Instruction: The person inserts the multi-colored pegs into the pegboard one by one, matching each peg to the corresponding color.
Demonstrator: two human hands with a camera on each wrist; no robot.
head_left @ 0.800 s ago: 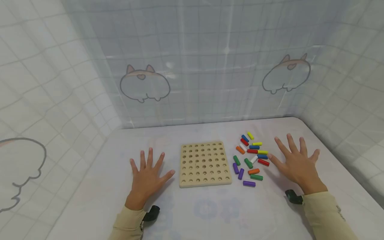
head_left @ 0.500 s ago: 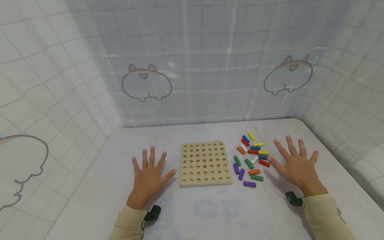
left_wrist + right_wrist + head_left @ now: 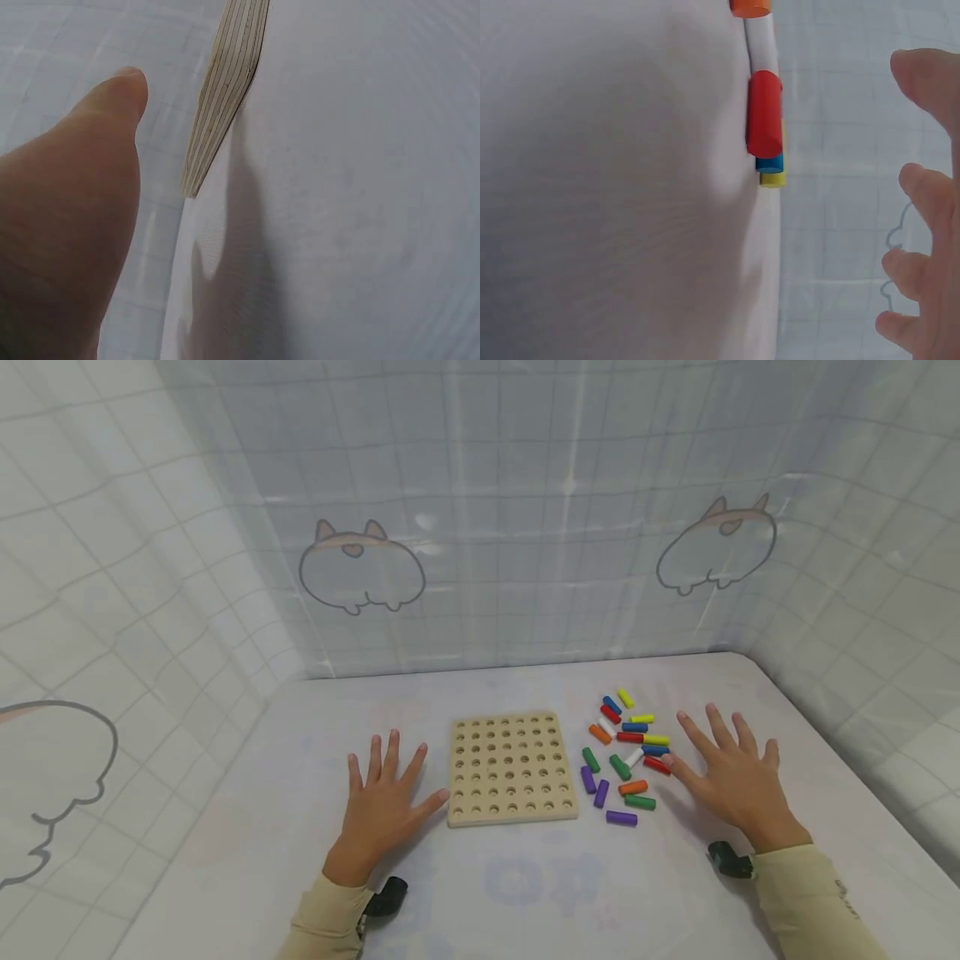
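**Hands flat beside a pegboard and loose pegs**

Pegboard (image 3: 513,768) sits in the middle of the table (image 3: 225,860), a pale wooden square with rows of round holes, and as far as the head view shows, none of them has a peg in it. The left hand (image 3: 381,810) lies flat on the table just left of the board, fingers straight and spread, holding nothing. Its thumb (image 3: 435,799) reaches toward the board's near left corner and looks about touching it, though that's hard to call for sure. In the left wrist view the thumb tip is close to the board's layered edge with a small gap showing.

Right of the board there's a loose pile of pegs (image 3: 626,752), all lying on their sides: yellow, blue, red, orange, green, white and purple ones. The right hand (image 3: 731,777) is just right of the pile, fingers spread and straight, also gripping nothing. Its thumb tip is right at the red peg (image 3: 657,766), touching or nearly so. From the right wrist view the red peg lies on the table with a blue and a yellow one just behind it.

Both arms wear beige sleeves (image 3: 806,902). Behind the table hangs a pale checked sheet (image 3: 525,527) with cartoon outlines printed on it.
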